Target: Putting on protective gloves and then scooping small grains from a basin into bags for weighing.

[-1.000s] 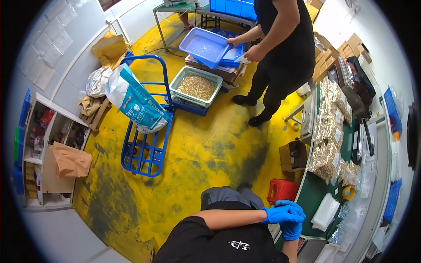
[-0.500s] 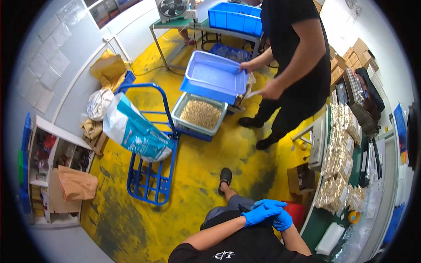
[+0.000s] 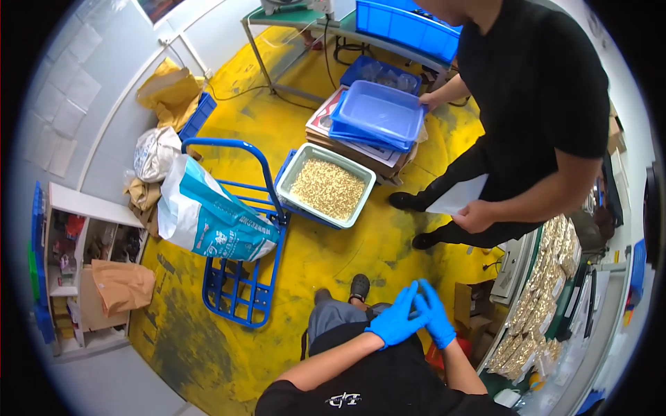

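My left hand (image 3: 397,320) and my right hand (image 3: 435,317), both in blue gloves, are held together in front of my body. Their fingers are stretched out and meet near the tips, and nothing shows between them. Ahead of them a pale green tub (image 3: 368,192) holds many small gold-coloured pieces (image 3: 329,188). Behind it, a person in black (image 3: 538,97) has one hand at the edge of a shallow blue tray (image 3: 383,111). That tray lies on other blue trays over cardboard. A white sheet (image 3: 458,195) is in the person's other hand.
A blue platform trolley (image 3: 239,295) at the left bears a teal-and-white sack (image 3: 215,215). To the right, a bench carries bags of gold-coloured pieces (image 3: 544,284). An open cardboard box (image 3: 472,305) stands below it. Shelving (image 3: 80,256) lines the left wall.
My overlapped hands have risen and straightened to fingertip contact. The person has come nearer on the right. The blue tray has moved from above the tub's far side onto the stack behind it.
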`<action>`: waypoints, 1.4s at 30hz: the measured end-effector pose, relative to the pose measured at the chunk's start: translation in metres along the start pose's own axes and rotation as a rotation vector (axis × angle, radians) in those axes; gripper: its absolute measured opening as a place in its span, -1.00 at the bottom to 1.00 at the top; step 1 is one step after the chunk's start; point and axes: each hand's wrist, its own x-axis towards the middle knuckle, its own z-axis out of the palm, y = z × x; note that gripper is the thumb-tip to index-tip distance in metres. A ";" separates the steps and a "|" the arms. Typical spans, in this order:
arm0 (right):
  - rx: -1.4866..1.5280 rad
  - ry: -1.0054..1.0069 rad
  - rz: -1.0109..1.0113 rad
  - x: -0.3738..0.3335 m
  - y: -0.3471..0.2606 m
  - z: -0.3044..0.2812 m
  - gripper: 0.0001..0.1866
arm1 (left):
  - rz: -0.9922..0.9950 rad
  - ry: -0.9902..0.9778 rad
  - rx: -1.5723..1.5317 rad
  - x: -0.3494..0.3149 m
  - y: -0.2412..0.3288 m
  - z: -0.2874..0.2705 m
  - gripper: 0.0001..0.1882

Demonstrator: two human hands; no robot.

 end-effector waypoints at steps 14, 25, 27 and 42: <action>0.449 0.830 0.858 -0.110 0.219 0.020 -0.84 | -0.003 -0.396 -0.069 0.044 -0.018 -0.148 -0.30; 0.202 0.726 0.602 -0.039 0.035 0.162 -0.81 | -0.043 -0.496 -0.122 0.037 -0.032 -0.235 -0.42; 0.228 0.727 0.585 -0.042 0.032 0.167 -0.80 | -0.014 -0.567 -0.108 0.033 -0.032 -0.236 -0.44; 0.176 0.487 0.958 -0.149 0.103 0.244 -0.81 | -0.104 -0.653 -0.081 0.030 -0.070 -0.251 -0.41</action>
